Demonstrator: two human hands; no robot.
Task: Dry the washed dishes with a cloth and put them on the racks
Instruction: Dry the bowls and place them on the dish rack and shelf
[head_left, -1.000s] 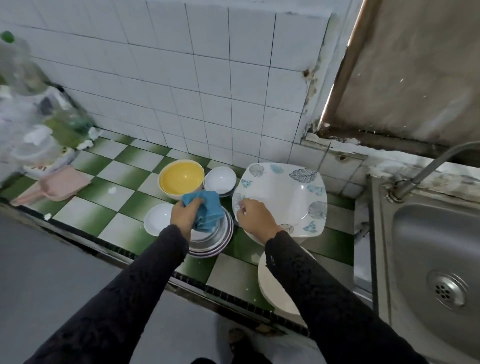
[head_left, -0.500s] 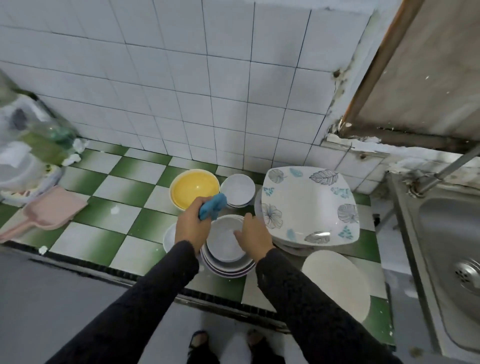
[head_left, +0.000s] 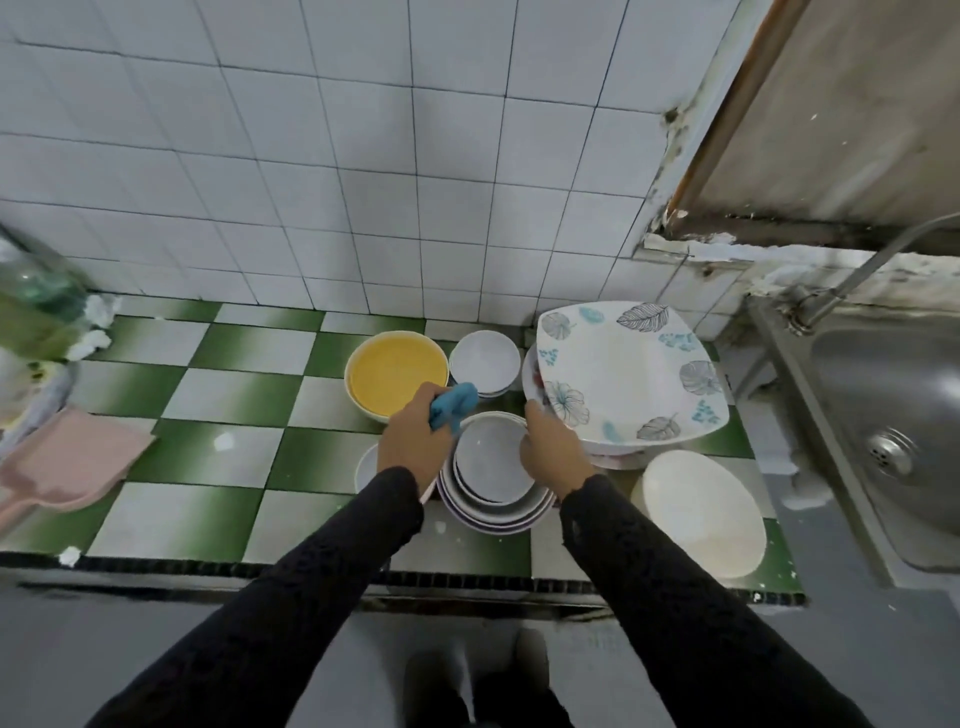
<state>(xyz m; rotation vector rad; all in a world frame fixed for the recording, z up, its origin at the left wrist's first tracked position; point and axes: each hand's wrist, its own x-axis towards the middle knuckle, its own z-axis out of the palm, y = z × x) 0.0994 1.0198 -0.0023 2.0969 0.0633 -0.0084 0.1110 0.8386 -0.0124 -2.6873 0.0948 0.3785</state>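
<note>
We look down on a green-and-white checked counter (head_left: 244, 457) set against a white tiled wall (head_left: 363, 156). Near the middle of its front edge a stack of bowls (head_left: 493, 514) stands, and the top bowl (head_left: 491, 460), pale and empty, sits upright in it. Our right hand (head_left: 553, 457) curls its fingers over that bowl's right rim and grips it. Our left hand (head_left: 415, 447) is closed round a bunched blue cloth (head_left: 452, 410), held just beside the bowl's left rim; we cannot tell whether the cloth touches the bowl. A small white dish (head_left: 365, 467) shows partly under the left wrist. Behind the stack, toward the wall, a yellow bowl (head_left: 397, 374) and a small white bowl (head_left: 484, 361) stand side by side. To their right a square plate with a leaf pattern (head_left: 628, 374) rests tilted on other dishes, and a plain white oval plate (head_left: 701, 512) lies near the counter's front right corner. Past the right edge are a steel sink (head_left: 893, 426) and its tap (head_left: 878, 265). At the left edge lie a pink scoop (head_left: 67, 457) and a blurred bottle (head_left: 36, 306).
</note>
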